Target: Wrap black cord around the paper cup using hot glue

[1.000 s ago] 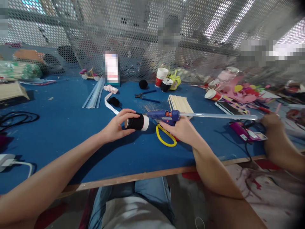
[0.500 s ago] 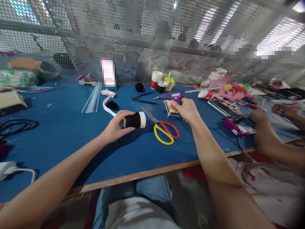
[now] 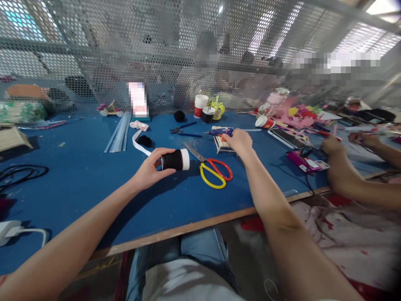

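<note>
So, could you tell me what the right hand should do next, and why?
Probably let go of the glue gun: the right hand holds it low over the wooden sticks, away from the black cup, which the left hand grips on its side.

Left hand (image 3: 147, 171) curled, gripping; right hand (image 3: 239, 140) closed, arm stretched forward.

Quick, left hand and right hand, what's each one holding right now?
Left hand: closed on the black-wrapped cup, held on its side.
Right hand: closed on the blue glue gun, over the wooden sticks.
</note>
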### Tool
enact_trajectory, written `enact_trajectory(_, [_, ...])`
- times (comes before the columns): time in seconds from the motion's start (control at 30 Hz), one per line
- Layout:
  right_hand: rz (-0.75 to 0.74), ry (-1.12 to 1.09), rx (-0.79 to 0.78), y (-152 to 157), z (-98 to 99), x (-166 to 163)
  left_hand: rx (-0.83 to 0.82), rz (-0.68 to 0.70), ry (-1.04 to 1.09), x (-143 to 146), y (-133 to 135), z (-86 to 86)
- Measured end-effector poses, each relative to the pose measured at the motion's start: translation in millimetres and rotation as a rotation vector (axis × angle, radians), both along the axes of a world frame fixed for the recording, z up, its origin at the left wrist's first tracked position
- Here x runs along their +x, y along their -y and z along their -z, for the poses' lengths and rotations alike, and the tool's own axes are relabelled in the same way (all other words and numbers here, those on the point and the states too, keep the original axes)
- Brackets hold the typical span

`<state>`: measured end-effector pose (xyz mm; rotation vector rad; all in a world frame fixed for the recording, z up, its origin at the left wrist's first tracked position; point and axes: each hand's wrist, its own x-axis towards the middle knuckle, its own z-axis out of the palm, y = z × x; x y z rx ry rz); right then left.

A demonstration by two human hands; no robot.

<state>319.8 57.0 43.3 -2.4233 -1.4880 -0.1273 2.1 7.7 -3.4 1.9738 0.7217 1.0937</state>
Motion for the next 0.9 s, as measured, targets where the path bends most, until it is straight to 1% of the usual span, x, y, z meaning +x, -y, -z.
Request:
enact_trajectory(0.07, [-0.044, 0.059, 0.129, 6.5, -3.5, -6.1, 0.013, 0.006, -0.003, 0.1, 0.3, -0.2])
enact_trajectory(0.1, [-0.116, 0.071, 0.207, 10.6, -5.8, -11.2, 0.025, 0.01, -0.006, 0.1, 0.4, -0.4])
enact_trajectory(0.17, [-0.352, 0.005, 0.322, 20.5, -11.3, -26.5, 0.064, 0.028, -0.027, 0.2, 1.2, -1.3])
enact_trajectory(0.2, [-0.506, -0.081, 0.328, 25.9, -14.2, -36.4, 0.093, 0.039, -0.046, 0.5, 2.1, -2.2])
enact_trajectory(0.23, [-0.648, -0.189, 0.305, 31.4, -17.0, -47.3, 0.129, 0.05, -0.072, 0.9, 3.5, -3.5])
enact_trajectory(0.27, [-0.769, -0.304, 0.243, 36.8, -19.4, -58.7, 0.171, 0.06, -0.106, 1.5, 5.3, -5.1])
enact_trajectory(0.3, [-0.859, -0.409, 0.167, 41.7, -21.3, -69.9, 0.219, 0.066, -0.142, 2.2, 7.6, -6.9])
enact_trajectory(0.37, [-0.952, -0.555, -0.023, 49.7, -23.3, -89.6, 0.298, 0.083, -0.242, 4.1, 12.8, -10.6])
enact_trajectory(0.43, [-1.016, -0.603, -0.136, 54.8, -23.5, -102.8, 0.352, 0.095, -0.31, 6.1, 17.7, -13.2])
enact_trajectory(0.47, [-1.043, -0.603, -0.154, 56.6, -23.2, -106.8, 0.372, 0.087, -0.32, 7.0, 19.6, -13.8])
enact_trajectory(0.53, [-1.072, -0.592, -0.146, 59.6, -22.9, -110.3, 0.408, 0.072, -0.326, 8.5, 22.2, -14.0])
enact_trajectory(0.67, [-1.034, -0.583, -0.09, 65.4, -24.7, -107.5, 0.42, 0.034, -0.318, 10.1, 23.3, -12.1])
enact_trajectory(0.8, [-0.985, -0.466, -0.048, 71.8, -26.7, -106.7, 0.381, 0.0, -0.31, 9.9, 21.1, -9.3])
enact_trajectory(0.9, [-1.027, -0.365, -0.033, 75.2, -25.6, -110.6, 0.378, -0.003, -0.32, 9.3, 19.5, -7.8])
